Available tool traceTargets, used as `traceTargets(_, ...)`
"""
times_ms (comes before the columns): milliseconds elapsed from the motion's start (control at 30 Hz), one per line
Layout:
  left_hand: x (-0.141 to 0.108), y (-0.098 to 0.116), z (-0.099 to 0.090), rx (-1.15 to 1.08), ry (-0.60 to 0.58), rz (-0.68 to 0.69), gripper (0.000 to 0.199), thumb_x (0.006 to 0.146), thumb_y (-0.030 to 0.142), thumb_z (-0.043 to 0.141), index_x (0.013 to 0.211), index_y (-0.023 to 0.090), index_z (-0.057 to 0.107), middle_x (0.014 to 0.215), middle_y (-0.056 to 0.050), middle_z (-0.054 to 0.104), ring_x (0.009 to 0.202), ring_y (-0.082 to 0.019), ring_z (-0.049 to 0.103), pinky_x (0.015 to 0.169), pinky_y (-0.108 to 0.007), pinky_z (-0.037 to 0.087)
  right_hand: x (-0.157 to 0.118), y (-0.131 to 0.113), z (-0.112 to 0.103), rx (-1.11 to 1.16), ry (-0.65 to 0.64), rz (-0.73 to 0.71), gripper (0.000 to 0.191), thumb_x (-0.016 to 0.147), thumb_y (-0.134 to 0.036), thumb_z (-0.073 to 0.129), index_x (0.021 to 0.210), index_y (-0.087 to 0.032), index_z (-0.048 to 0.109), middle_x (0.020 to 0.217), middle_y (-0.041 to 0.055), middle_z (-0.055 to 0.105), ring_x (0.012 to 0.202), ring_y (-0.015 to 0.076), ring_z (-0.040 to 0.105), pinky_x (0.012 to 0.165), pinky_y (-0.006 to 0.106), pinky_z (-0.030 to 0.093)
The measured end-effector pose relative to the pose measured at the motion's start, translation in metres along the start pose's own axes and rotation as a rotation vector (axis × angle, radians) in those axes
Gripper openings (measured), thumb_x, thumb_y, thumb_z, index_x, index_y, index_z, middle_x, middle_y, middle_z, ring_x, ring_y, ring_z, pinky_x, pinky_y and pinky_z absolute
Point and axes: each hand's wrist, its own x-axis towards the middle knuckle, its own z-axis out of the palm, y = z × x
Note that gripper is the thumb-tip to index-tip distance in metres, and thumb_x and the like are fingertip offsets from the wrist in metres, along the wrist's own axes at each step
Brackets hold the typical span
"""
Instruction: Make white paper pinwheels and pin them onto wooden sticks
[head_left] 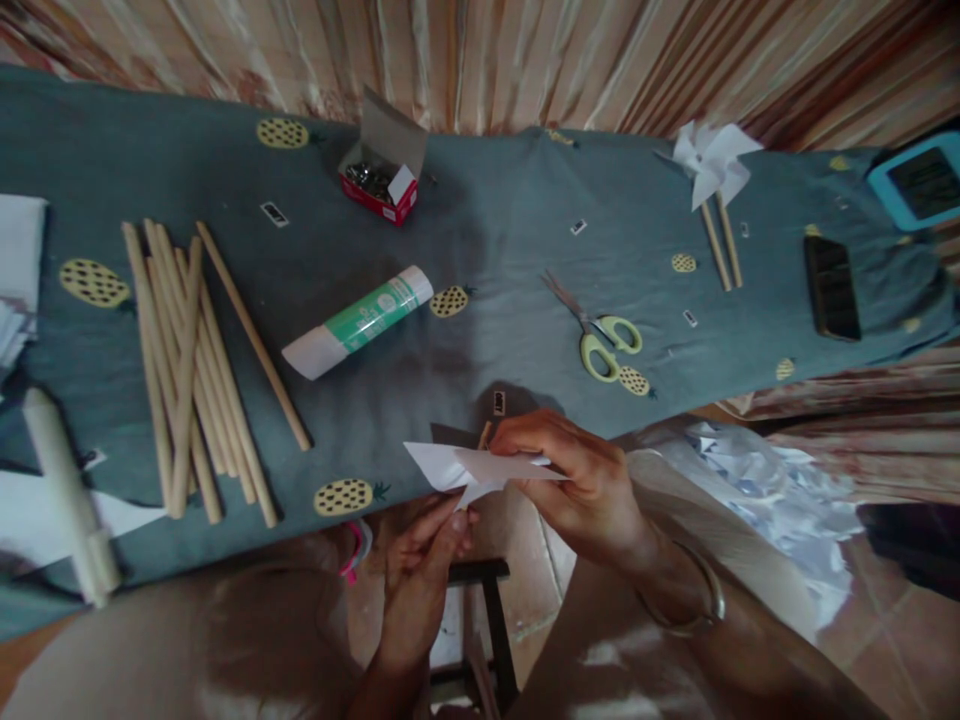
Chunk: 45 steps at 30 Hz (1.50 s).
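A white paper pinwheel (487, 466) is held between my two hands at the front edge of the cloth-covered table. My left hand (427, 555) is closed, thumb and fingers pinching its lower paper tip. My right hand (577, 480) grips the pinwheel from the right, with its fingers partly hidden behind the paper. The end of a wooden stick (485, 434) shows just above the paper; the rest of it is hidden. Scissors (600, 335) with green handles lie beyond my right hand. A green and white glue stick (371, 318) lies beyond my left hand.
Several wooden sticks (191, 375) lie at the left near a white tube-like object (71, 495). An open red box (381, 195) of small metal pieces stands at the back. Pinwheels on sticks (712, 165), a phone (832, 288) and a blue-framed device (919, 180) are at the right.
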Motion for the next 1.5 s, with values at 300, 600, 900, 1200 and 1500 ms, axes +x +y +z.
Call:
traceTargets(300,0.001,-0.002,0.001,-0.016,0.002,0.007,0.043,0.051,0.05,0.09,0.081,0.02,0.083,0.071,-0.008,0.076,0.055,-0.009,0.056,0.055,-0.02,0.048,0.001,-0.002,-0.001,-0.004,-0.012,0.01,0.018,0.09,-0.01,0.059,0.1,-0.023,0.066,0.092,0.0028,0.074,0.089,0.015,0.071,0.082,0.029,0.059)
traceTargets(600,0.001,-0.003,-0.002,-0.02,-0.025,0.015,0.043,0.052,0.05,0.09,0.082,0.02,0.083,0.072,-0.008,0.076,0.057,-0.01,0.057,0.055,-0.019,0.049,0.002,-0.001,0.0,0.006,-0.01,0.01,0.017,0.09,-0.012,0.06,0.1,-0.024,0.067,0.091,0.0025,0.075,0.087,0.0153,0.072,0.08,0.028,0.059)
traceTargets(900,0.0,-0.001,0.0,0.005,0.015,0.032,0.043,0.05,0.053,0.09,0.073,0.018,0.081,0.066,-0.007,0.073,0.054,-0.011,0.055,0.054,-0.021,0.047,0.004,-0.004,0.001,0.094,-0.001,0.204,0.01,0.087,-0.015,0.066,0.091,-0.023,0.07,0.089,-0.0003,0.076,0.08,0.0122,0.072,0.074,0.021,0.057)
traceTargets(1200,-0.001,-0.002,0.0,-0.058,-0.084,0.075,0.032,0.059,0.043,0.088,0.078,0.019,0.082,0.069,-0.005,0.073,0.053,-0.008,0.054,0.05,-0.018,0.042,0.022,0.001,0.0,0.278,-0.088,0.403,0.005,0.082,-0.018,0.07,0.086,-0.018,0.074,0.077,-0.0007,0.075,0.069,0.0116,0.069,0.062,0.02,0.052)
traceTargets(1500,-0.01,0.009,0.01,-0.095,-0.071,0.123,0.036,0.054,0.038,0.087,0.083,0.016,0.082,0.067,-0.004,0.072,0.05,-0.008,0.053,0.048,-0.02,0.042,0.035,0.013,0.002,0.325,-0.128,0.5,0.017,0.071,-0.015,0.072,0.087,-0.017,0.077,0.088,0.0029,0.08,0.079,0.017,0.072,0.073,0.028,0.055)
